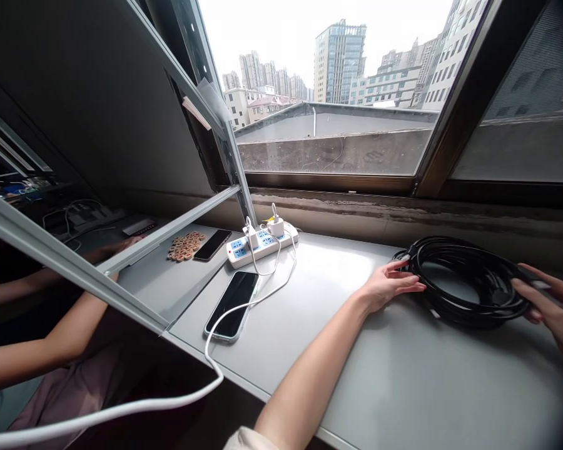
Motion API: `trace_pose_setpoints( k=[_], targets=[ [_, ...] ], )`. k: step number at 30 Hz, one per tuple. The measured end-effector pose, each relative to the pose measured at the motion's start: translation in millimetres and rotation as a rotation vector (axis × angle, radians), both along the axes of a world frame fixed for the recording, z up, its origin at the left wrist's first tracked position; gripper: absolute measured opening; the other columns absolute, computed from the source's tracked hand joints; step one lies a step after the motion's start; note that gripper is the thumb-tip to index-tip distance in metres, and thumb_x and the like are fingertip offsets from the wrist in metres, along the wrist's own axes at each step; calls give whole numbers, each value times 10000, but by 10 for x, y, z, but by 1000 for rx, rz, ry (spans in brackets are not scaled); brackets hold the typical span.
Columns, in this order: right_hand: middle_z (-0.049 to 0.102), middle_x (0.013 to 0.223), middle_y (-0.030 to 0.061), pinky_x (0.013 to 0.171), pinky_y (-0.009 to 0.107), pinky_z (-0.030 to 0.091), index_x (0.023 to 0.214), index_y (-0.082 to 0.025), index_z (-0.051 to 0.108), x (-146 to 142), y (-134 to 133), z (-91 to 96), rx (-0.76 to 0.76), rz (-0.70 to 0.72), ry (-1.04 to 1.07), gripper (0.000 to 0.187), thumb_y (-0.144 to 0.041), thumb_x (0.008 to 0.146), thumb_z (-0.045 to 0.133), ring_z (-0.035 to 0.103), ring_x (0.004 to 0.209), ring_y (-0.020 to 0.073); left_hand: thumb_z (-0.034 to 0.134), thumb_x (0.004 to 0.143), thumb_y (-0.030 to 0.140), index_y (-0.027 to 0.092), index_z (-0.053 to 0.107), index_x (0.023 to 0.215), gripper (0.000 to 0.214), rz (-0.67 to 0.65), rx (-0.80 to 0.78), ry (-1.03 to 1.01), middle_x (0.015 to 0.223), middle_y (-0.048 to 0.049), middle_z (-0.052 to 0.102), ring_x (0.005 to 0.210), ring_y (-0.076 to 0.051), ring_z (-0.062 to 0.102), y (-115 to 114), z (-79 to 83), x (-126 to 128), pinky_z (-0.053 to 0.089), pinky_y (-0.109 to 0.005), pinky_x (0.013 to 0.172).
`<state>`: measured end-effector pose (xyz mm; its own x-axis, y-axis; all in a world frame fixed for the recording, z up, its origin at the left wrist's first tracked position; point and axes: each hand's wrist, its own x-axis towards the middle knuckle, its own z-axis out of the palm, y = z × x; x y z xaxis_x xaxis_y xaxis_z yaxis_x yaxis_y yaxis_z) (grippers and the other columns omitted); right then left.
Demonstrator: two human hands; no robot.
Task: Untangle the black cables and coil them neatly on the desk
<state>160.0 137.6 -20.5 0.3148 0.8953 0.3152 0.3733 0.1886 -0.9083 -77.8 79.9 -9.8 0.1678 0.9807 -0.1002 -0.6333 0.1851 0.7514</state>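
A thick coil of black cable (471, 314) lies at the right of the grey desktop, close under the window. My left hand (390, 287) is at the coil's left edge, thumb and fingers closed around its outer loops near a small cable end. At the opposite side, my right hand (551, 306) grips the coil's right edge, with a dark piece that has a light tip between thumb and forefinger. Part of this hand runs out of the picture. The coil looks level and its underside is hidden.
A white power strip (263, 249) holds two plugged-in chargers. In front lies a phone (232, 307), crossed by a white cable (211, 362). Beyond a metal frame (173, 228) are another phone (213, 245), wooden discs (186, 245) and another person's arm (70, 331).
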Motion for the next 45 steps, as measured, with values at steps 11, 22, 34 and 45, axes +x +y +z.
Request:
trace_pose_setpoints(
  k=[11,22,34,45],
  targets=[
    [605,1034,130,418,266,395,1267,-138,534,58,46,127,-178,268,53,709,-545,690,598,449,466,79,544,804,127,61,581,1079,285,202,70,590,868,-100,631,642,-109,626,-54,161,-46,547,-272,695],
    [613,1052,89,765,310,413,1010,-195,633,117,-55,176,-188,167,-598,240,-238,850,460,571,922,209,418,777,142,139,571,838,165,464,240,1521,927,-96,550,919,-223,520,-95,166,-266,371,-390,931],
    [589,1078,111,853,315,355,1049,-147,560,-54,-4,180,-199,203,-878,261,-179,880,363,519,1024,217,334,815,264,211,500,873,183,145,458,1891,870,-47,607,820,-216,558,-66,179,-99,394,-295,736],
    [607,1055,105,809,299,372,955,-159,602,-73,-8,216,-208,204,-897,267,-128,856,356,554,963,214,271,869,237,209,473,903,207,78,307,2105,908,-51,646,786,-226,605,-128,235,97,360,-281,613]
  ],
)
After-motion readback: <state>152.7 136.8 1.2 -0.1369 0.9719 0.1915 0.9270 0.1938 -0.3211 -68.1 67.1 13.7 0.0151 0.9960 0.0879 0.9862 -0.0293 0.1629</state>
